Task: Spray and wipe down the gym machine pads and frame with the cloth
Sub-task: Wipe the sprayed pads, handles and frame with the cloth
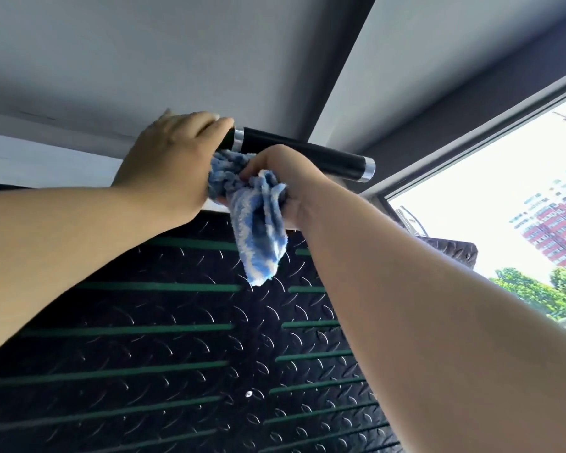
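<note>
A black handle grip [307,152] with silver end rings sticks out near the ceiling, above a black checker-plate footplate [164,348] with green stripes. My left hand [170,165] grips the handle's left end. My right hand [285,184] holds a blue and white fluffy cloth [258,223] bunched against the underside of the handle, with a tail of cloth hanging down over the footplate. No spray bottle is in view.
A grey ceiling and beam [340,76] run overhead. At the right a window [520,207] looks out on red buildings and trees. A second small checker plate [451,253] and a metal clip sit beside the window frame.
</note>
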{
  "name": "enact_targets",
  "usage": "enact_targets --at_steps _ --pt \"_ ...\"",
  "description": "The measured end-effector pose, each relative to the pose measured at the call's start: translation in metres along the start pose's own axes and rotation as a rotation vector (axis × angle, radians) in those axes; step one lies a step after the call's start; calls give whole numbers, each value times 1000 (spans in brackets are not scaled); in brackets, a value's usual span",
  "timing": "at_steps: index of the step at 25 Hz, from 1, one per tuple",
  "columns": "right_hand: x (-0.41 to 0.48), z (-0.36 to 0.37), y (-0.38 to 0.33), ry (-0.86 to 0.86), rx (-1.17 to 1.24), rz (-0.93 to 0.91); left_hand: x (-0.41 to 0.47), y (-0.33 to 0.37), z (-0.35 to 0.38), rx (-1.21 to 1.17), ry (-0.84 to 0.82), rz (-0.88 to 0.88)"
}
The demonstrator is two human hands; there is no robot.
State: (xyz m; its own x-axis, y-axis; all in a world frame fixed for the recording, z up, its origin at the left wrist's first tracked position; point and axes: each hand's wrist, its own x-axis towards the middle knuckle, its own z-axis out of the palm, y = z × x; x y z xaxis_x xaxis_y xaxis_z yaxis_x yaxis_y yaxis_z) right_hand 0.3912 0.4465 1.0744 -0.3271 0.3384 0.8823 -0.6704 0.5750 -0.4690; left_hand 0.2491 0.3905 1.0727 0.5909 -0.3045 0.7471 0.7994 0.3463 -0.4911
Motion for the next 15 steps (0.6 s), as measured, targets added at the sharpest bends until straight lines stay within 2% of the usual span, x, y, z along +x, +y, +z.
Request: enact_targets --at_steps 2,4,6,7,9,12,15 --pt "-3 -20 -6 174 -56 -55 -9 3 8 82 60 17" --pt "-9 -63 -14 503 -176 -183 -14 11 18 101 96 -4" --pt "-20 -105 -26 757 -105 -339 -16 19 23 81 123 -28" --pt "-25 -114 -32 760 -4 -383 -15 23 24 77 131 -22" --pt "-27 -112 -37 636 137 -360 -15 28 23 97 113 31" --pt "-32 -97 -32 611 87 -299 -21 22 18 107 51 83" --pt "-56 -93 -19 594 42 -240 -33 17 8 61 -53 62"
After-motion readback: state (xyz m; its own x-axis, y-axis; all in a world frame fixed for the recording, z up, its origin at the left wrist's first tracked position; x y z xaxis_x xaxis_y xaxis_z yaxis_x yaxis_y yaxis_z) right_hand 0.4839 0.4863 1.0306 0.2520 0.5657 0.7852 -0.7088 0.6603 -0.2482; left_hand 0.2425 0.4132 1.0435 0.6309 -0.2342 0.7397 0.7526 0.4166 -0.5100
